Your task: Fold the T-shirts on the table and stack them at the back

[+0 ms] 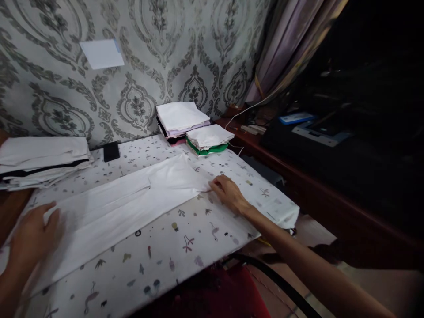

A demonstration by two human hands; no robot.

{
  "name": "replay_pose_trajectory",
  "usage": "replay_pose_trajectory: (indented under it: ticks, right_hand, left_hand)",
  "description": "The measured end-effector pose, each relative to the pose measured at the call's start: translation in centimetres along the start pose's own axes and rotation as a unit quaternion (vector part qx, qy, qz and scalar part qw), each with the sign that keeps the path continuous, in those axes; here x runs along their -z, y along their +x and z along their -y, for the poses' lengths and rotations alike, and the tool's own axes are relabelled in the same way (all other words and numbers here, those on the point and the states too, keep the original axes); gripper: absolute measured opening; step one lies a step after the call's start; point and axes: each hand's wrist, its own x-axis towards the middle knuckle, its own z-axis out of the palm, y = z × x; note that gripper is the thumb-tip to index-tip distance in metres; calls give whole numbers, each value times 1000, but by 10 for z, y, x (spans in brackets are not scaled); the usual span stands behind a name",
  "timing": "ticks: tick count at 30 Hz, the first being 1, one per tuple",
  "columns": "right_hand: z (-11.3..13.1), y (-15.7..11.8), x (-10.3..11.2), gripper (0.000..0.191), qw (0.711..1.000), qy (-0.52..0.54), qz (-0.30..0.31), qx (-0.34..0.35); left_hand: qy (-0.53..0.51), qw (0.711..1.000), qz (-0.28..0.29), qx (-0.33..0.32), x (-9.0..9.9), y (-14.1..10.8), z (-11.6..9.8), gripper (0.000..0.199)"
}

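A long white garment [132, 194] lies across the table, folded lengthwise, with a loose crease along its middle. Its right end narrows to a bunched corner, which my right hand [227, 192] pinches between thumb and fingers. My left hand [35, 234], slightly blurred, is over the garment's left end with thumb and forefinger apart. Whether the left fingertips touch the fabric I cannot tell.
Folded clothes form a stack [182, 117] and a smaller pile [210, 138] at the back, and another pile [43, 154] at the left. A black phone [111, 151] lies near the wall. A dark red wooden surface [318, 190] runs along the right.
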Motion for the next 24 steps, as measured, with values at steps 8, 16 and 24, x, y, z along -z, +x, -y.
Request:
replay_pose_trajectory:
  ticks: [8,16,24]
  right_hand:
    - [-10,7,-9,10,993,110,19,-32]
    - [-17,16,-3,11,996,70,34,-44]
    - [-16,21,-5,8,998,18,40,-45]
  left_hand:
    - [-171,920,186,-300,-43,-44,-193,32]
    - [-51,904,179,-384,-76,-44,-215,30]
    - [-83,885,246,-388,-65,-35,-213,28]
